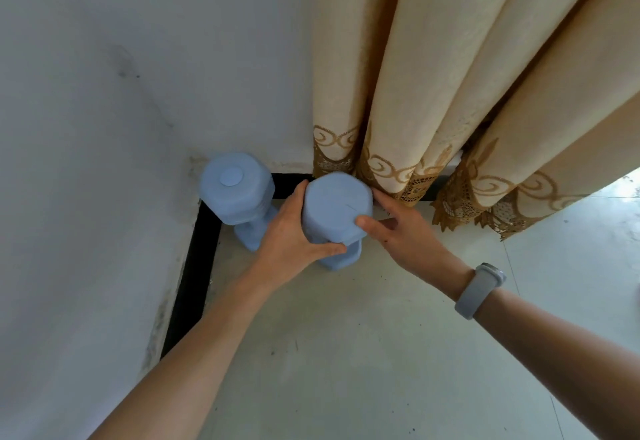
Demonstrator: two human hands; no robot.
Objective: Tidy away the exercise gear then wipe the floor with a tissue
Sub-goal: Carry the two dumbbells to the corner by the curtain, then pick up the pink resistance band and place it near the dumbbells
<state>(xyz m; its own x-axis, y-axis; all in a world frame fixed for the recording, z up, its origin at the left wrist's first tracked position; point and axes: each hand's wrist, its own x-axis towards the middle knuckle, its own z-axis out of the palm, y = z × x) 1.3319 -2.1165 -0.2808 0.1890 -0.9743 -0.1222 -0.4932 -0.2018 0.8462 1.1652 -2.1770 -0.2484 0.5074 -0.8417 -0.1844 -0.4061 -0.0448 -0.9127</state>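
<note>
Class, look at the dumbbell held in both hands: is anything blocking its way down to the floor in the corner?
Nothing visible. The held dumbbell stands beside the other dumbbell, its lower end apparently on the floor already.

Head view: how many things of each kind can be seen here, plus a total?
Pale blue hexagonal-ended dumbbells standing on end: 2, one in the corner, one gripped by the left hand and right hand
Cream curtain with brown lace hem: 1
Grey wristband: 1
Total: 4
</note>
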